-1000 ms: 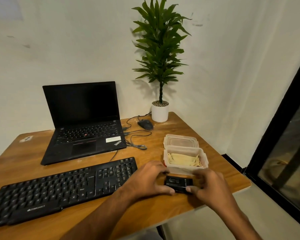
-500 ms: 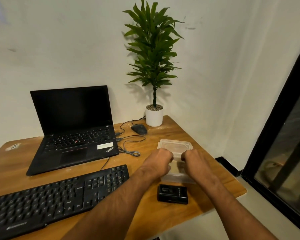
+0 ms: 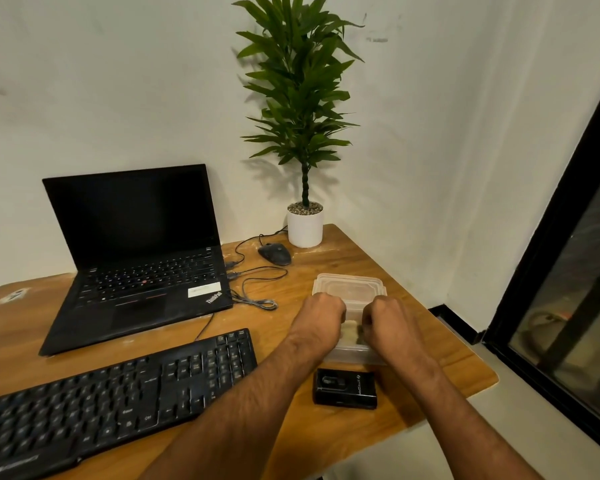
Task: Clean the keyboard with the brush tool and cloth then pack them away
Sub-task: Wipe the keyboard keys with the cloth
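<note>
The clear plastic container (image 3: 352, 355) stands near the table's right front corner with the pale yellow cloth (image 3: 350, 332) inside it. My left hand (image 3: 323, 313) and my right hand (image 3: 390, 317) both reach into the container, knuckles up and fingers curled down onto the cloth; the fingertips are hidden. Just in front of the container, the black brush tool case (image 3: 345, 388) lies flat on the table with neither hand on it. The black keyboard (image 3: 118, 403) lies to the left, under my left forearm's side.
The container's lid (image 3: 350, 285) lies flat right behind it. An open black laptop (image 3: 136, 258) sits at the back left, with cables (image 3: 257, 299) and a mouse (image 3: 275, 253) beside it. A potted plant (image 3: 305, 225) stands in the back corner. The table's right edge (image 3: 478, 379) is close.
Both hands left the black case on the table and moved forward into the container, where they now curl onto the cloth.
</note>
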